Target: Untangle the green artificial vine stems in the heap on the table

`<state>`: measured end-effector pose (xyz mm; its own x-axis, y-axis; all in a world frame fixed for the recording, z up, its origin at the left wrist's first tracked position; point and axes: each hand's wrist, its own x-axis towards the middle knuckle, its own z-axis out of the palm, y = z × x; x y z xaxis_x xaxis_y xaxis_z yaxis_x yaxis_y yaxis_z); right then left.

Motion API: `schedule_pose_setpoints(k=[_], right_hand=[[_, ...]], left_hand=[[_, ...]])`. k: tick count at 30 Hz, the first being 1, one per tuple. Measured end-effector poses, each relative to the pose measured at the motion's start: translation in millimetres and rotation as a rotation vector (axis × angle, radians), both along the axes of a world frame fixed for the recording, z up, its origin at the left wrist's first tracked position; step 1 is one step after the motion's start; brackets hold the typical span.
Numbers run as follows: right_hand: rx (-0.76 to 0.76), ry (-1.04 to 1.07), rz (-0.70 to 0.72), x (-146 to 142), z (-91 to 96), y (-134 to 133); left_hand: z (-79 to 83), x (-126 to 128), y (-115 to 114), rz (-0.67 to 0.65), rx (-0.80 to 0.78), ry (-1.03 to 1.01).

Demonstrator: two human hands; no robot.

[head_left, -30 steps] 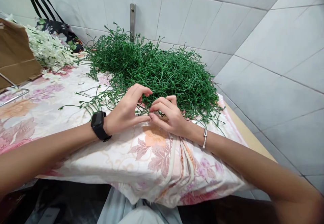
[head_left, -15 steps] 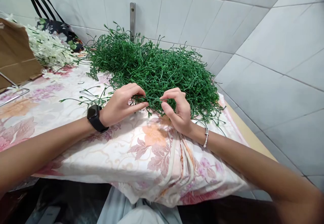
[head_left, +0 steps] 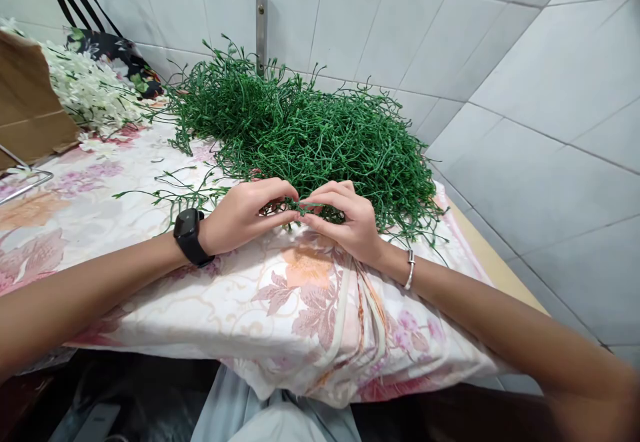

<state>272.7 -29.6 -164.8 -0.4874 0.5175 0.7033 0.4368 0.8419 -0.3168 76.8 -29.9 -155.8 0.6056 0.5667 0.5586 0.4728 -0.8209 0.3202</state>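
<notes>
A big heap of thin green plastic stems (head_left: 305, 135) lies on a table under a flowered cloth (head_left: 280, 309). At the heap's near edge my left hand (head_left: 245, 214), with a black watch on its wrist, pinches a green stem. My right hand (head_left: 345, 219), wearing a silver bracelet, pinches the same stem, and the fingertips of both hands meet over it. Several loose stems (head_left: 170, 195) lie on the cloth to the left of my left hand.
White artificial flowers (head_left: 87, 95) are piled at the back left beside a brown cardboard box (head_left: 25, 105). A dark flowered bag (head_left: 107, 52) with black handles leans on the tiled wall. The wall closes the back and right. A metal bar (head_left: 25, 185) lies at the left edge.
My hands parted with a stem stretched between them, then came together again at the heap's edge. The view has tipped slightly down.
</notes>
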Motion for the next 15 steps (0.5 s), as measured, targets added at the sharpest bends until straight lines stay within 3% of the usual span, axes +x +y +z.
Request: schedule_pose_setpoints(k=[5, 15], right_hand=[[-0.036, -0.051, 0.038, -1.1, 0.3, -0.3], [0.043, -0.083, -0.037, -1.0, -1.8, -1.0]], left_hand=[[-2.8, -0.1, 2.1, -0.001, 0.035, 0.036], [3.1, -1.5, -0.5, 0.047, 0.033, 0.043]])
